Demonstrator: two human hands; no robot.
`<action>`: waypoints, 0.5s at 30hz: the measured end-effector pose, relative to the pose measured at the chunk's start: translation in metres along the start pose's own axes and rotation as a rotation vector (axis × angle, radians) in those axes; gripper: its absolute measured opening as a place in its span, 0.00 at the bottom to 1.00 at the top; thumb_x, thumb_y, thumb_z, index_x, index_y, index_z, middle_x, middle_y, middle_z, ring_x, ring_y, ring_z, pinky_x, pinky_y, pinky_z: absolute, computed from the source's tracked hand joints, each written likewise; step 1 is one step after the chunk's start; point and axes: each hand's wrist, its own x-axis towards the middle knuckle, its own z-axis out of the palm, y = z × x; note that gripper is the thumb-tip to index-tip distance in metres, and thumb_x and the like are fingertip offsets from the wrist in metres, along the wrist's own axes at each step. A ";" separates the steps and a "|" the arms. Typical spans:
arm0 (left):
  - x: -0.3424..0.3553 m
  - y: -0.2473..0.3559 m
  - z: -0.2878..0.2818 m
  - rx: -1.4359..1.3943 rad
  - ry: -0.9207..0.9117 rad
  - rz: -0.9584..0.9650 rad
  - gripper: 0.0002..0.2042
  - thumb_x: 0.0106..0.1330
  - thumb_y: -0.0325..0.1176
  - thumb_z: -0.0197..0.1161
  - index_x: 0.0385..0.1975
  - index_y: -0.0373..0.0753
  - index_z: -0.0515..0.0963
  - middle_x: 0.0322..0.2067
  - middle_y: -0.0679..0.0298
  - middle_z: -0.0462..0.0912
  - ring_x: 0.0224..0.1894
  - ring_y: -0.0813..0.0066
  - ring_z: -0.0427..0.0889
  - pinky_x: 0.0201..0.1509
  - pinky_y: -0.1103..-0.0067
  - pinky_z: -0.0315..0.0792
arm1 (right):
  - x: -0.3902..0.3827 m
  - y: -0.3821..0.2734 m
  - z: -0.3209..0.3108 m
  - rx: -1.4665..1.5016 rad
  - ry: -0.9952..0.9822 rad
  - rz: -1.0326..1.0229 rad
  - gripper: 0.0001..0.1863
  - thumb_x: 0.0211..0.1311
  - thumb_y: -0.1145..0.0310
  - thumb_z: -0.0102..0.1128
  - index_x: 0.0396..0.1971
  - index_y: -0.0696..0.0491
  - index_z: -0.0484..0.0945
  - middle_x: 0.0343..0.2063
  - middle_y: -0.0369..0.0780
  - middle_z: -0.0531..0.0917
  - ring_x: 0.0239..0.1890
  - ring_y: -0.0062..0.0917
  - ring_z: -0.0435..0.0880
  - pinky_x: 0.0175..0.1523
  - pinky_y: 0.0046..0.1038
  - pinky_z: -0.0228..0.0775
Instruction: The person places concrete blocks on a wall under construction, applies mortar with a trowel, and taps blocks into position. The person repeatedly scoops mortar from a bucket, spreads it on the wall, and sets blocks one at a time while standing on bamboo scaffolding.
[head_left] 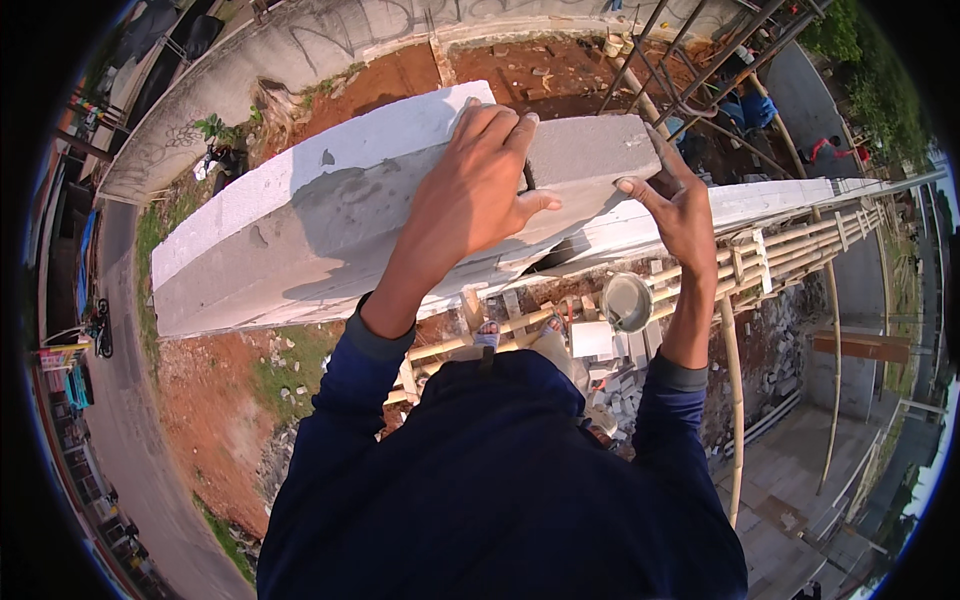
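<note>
A pale grey lightweight concrete block [590, 150] lies on top of a block wall [330, 215], at the right end of its upper course. My right hand [682, 205] grips the block's right end, thumb on the near edge and the other fingers partly hidden behind the end. My left hand [475, 185] is bent over the block's left end at the joint with the neighbouring block, its thumb against the near side. A dark narrow gap shows at this joint beside the left hand. Wet-looking grey patches mark the wall left of that hand.
I stand on a bamboo scaffold [780, 255] with my feet close to the wall. A bucket of grey mortar [628, 302] sits at right. Broken block pieces [625, 395] lie below. The wall's lower course [760, 197] runs right. Metal bars [690, 60] stand beyond it.
</note>
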 end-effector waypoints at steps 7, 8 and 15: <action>-0.001 0.000 0.004 -0.007 0.037 -0.011 0.41 0.54 0.44 0.82 0.65 0.27 0.74 0.59 0.50 0.79 0.68 0.51 0.72 0.73 0.62 0.70 | -0.008 0.005 0.010 -0.069 0.018 -0.037 0.47 0.56 0.73 0.82 0.75 0.60 0.68 0.62 0.52 0.84 0.64 0.34 0.84 0.67 0.38 0.77; -0.002 -0.001 0.004 -0.005 0.043 -0.015 0.41 0.54 0.43 0.82 0.65 0.27 0.74 0.60 0.49 0.79 0.68 0.51 0.72 0.73 0.62 0.70 | -0.010 0.011 0.014 -0.096 0.017 -0.051 0.48 0.54 0.74 0.83 0.75 0.59 0.68 0.62 0.52 0.85 0.64 0.34 0.85 0.67 0.38 0.77; -0.001 0.001 0.006 0.003 0.016 -0.006 0.40 0.55 0.43 0.82 0.64 0.24 0.74 0.58 0.49 0.78 0.68 0.51 0.71 0.77 0.62 0.66 | -0.023 0.101 0.039 -0.267 0.001 0.068 0.33 0.54 0.73 0.84 0.59 0.62 0.79 0.48 0.54 0.91 0.55 0.41 0.91 0.60 0.40 0.82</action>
